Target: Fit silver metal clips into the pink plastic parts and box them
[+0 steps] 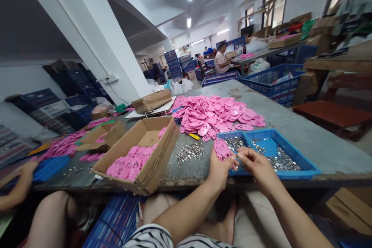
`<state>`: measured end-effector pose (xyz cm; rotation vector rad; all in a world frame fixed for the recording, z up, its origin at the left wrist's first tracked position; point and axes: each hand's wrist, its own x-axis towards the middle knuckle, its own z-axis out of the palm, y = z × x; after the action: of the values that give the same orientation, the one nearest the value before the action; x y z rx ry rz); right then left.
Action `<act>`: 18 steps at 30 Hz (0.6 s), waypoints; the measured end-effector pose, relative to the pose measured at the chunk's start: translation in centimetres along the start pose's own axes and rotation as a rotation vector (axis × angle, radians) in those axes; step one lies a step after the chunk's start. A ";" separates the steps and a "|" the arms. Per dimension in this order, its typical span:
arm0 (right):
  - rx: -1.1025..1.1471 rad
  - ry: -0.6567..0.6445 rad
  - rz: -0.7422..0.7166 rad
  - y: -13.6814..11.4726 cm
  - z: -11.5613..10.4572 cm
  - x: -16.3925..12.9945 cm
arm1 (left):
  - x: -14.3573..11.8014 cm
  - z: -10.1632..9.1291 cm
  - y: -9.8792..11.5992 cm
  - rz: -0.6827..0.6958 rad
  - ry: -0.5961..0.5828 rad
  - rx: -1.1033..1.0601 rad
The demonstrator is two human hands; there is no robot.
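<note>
While the left hand (218, 167) grips a pink plastic piece (222, 149), the right hand (255, 164) pinches something too small to identify; no writing is legible.

No legible text, labels or nos. anywhere.

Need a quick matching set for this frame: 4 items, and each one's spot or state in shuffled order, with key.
1. pink plastic piece
2. blue tray
3. cardboard box
4. loose heap of small metal parts

A. lies bare on the table between box and tray
B. holds small metal parts
C. held in the left hand
D. holds pink pieces, hangs over the table edge

Pairs: 1-C, 2-B, 3-D, 4-A
</note>
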<state>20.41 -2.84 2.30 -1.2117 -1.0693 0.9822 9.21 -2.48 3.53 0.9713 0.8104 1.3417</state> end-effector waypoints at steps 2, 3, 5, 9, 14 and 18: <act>0.084 0.013 0.056 0.1 0.3 -0.1 | 0.1 0.1 0.2 0.002 -0.002 0.020; 0.131 0.023 0.079 0.2 0.5 -0.2 | 0.1 0.1 0.2 0.005 -0.003 0.028; 0.213 0.041 0.100 0.2 1.0 -0.3 | 0.3 0.1 0.1 0.011 -0.005 0.041; 0.311 0.049 0.124 -0.1 1.8 -0.5 | 0.5 -0.1 0.1 0.029 0.002 0.065; 0.405 0.034 0.170 0.1 2.5 -0.6 | 0.4 -0.5 0.2 0.049 0.017 0.077; 0.446 0.071 0.166 0.6 3.2 -0.9 | 0.2 -0.9 0.1 0.048 0.040 0.085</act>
<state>17.12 -2.91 1.72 -0.9662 -0.6527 1.2206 8.35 -2.23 3.22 1.0387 0.8849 1.3813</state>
